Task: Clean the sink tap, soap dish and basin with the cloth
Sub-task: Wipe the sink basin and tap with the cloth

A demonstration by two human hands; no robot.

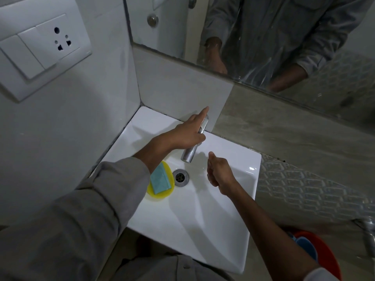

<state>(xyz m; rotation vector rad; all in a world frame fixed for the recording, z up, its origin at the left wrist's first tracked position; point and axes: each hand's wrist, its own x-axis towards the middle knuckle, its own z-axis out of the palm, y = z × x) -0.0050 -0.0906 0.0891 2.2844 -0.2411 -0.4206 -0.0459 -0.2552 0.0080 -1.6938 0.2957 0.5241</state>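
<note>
My left hand (186, 132) lies over the chrome tap (187, 154) at the back of the white basin (203, 230). Its index finger points straight along the lever, and the other fingers curl down around the tap body. My right hand (220, 173) hovers inside the basin just right of the spout, cupped with the thumb up, and I see nothing in it. A yellow soap dish (160, 195) holding a teal soap bar (160, 180) sits in the basin left of the drain (180, 177). No cloth is in view.
A mirror (263, 37) hangs above the tiled ledge behind the basin. A white switch and socket plate (40, 51) is on the left wall. A red bucket (324, 252) holding something blue stands on the floor at lower right, below another metal tap (370, 232).
</note>
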